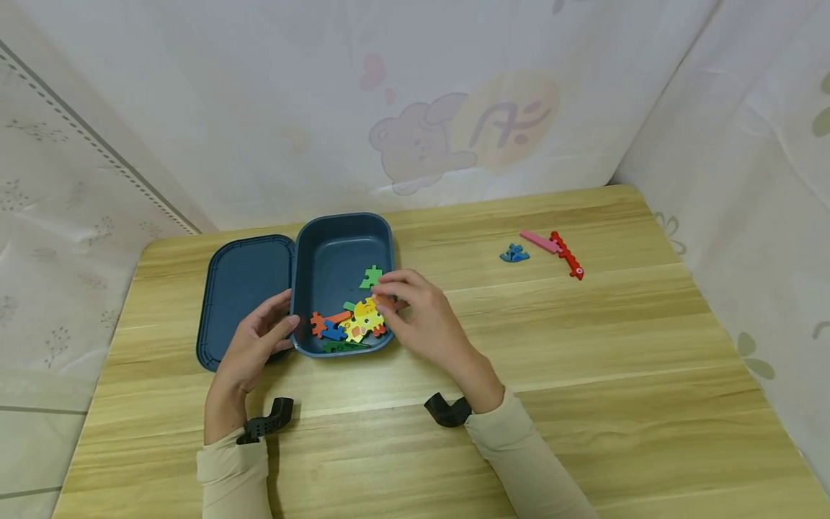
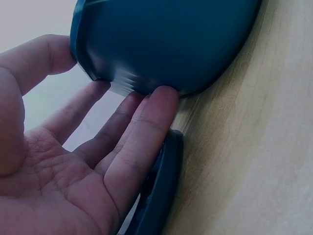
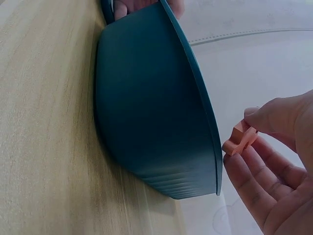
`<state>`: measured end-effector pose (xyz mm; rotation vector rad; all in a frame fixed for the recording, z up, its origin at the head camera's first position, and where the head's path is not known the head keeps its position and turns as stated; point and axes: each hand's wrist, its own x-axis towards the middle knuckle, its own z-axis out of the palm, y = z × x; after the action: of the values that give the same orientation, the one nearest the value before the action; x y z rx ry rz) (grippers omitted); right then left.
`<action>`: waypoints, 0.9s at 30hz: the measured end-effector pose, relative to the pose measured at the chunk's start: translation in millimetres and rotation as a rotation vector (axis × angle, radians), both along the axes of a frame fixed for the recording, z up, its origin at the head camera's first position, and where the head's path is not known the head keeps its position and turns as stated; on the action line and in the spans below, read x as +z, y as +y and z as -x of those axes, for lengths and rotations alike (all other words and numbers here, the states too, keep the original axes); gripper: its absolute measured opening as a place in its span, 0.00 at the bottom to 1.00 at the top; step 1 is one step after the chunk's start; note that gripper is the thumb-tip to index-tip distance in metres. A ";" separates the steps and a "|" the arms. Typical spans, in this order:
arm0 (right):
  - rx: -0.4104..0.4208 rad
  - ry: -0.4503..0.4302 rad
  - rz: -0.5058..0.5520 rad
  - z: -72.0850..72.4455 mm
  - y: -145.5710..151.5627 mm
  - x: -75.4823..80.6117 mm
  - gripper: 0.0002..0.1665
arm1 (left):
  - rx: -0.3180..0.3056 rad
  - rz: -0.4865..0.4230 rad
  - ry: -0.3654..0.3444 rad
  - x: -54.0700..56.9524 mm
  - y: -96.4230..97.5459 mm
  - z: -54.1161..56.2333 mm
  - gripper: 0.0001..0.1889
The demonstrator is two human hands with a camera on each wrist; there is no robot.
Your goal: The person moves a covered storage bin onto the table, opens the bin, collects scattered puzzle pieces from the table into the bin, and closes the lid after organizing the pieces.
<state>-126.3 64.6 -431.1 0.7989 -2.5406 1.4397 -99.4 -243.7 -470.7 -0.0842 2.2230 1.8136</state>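
Observation:
A dark blue plastic box [image 1: 333,252] lies on the table, with several jigsaw pieces inside. Among them are a yellow piece [image 1: 364,315], a light green piece [image 1: 372,277] and a blue piece [image 1: 333,331]. My left hand [image 1: 249,346] holds the box's left side, thumb at the rim and fingers against the outer wall. Over the right rim, my right hand [image 1: 424,313] pinches an orange puzzle piece [image 3: 242,138] between thumb and fingertips. The right wrist view shows this piece raised beside the rim.
A matching blue lid [image 1: 249,288] lies to the left of the box. Farther right on the wooden table [image 1: 616,375] are a blue piece [image 1: 515,253], a pink strip [image 1: 540,241] and a red piece [image 1: 568,256]. A printed curtain [image 1: 311,94] hangs behind the table.

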 end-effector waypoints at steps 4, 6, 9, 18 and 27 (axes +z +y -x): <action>0.003 0.019 -0.018 -0.2 -1.0 -0.1 0.13 | 0.004 0.005 -0.004 -0.8 -0.4 0.3 0.33; 0.003 0.021 -0.029 -0.7 -1.4 0.3 0.13 | 0.005 0.005 -0.005 -1.2 -0.4 0.5 0.33; 0.000 0.021 -0.045 -1.5 -1.6 0.5 0.13 | 0.006 0.006 -0.005 -1.6 -0.1 0.7 0.32; -0.001 0.028 -0.063 -1.7 -2.5 -0.4 0.14 | 0.009 0.006 -0.004 -2.2 0.5 1.0 0.32; -0.004 0.028 -0.057 -2.6 -3.0 -1.0 0.14 | 0.011 0.004 -0.001 -0.3 0.6 -0.1 0.33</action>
<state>-123.7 61.6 -432.2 0.8164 -2.5712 1.3509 -99.3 -243.1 -471.0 -0.0987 2.2294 1.8150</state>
